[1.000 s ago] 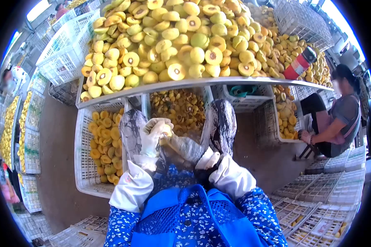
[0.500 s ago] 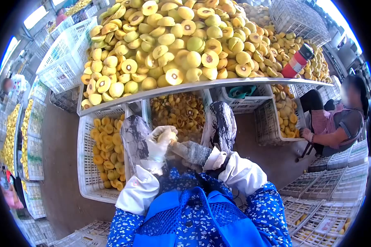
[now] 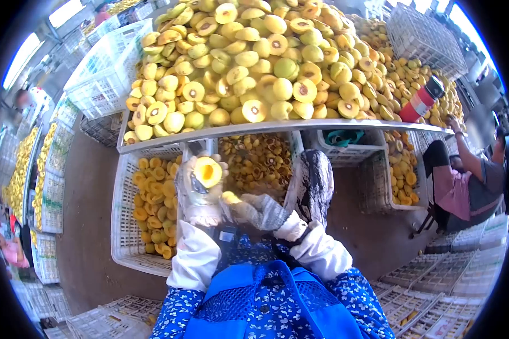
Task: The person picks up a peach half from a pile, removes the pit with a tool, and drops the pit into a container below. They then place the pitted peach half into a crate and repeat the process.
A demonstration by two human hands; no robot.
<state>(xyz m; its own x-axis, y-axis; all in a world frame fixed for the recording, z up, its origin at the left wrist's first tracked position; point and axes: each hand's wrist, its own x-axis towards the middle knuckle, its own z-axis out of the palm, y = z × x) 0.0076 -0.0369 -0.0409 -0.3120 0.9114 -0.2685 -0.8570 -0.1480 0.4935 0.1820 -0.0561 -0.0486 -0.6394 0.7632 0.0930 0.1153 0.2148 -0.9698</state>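
left hand (image 3: 199, 189): fingers cup peach half (image 3: 207, 171) | right hand (image 3: 258, 211): fingers grip pit (image 3: 230, 197)

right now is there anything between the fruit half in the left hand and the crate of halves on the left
Nothing visible. The left hand holds the fruit half up, cut face showing, just right of the open white crate. The right hand is on its other side.

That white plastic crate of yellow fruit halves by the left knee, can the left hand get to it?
Probably yes. The white plastic crate of yellow fruit halves sits open-topped just beside the gloved left hand, though that hand holds a pitted yellow fruit half.
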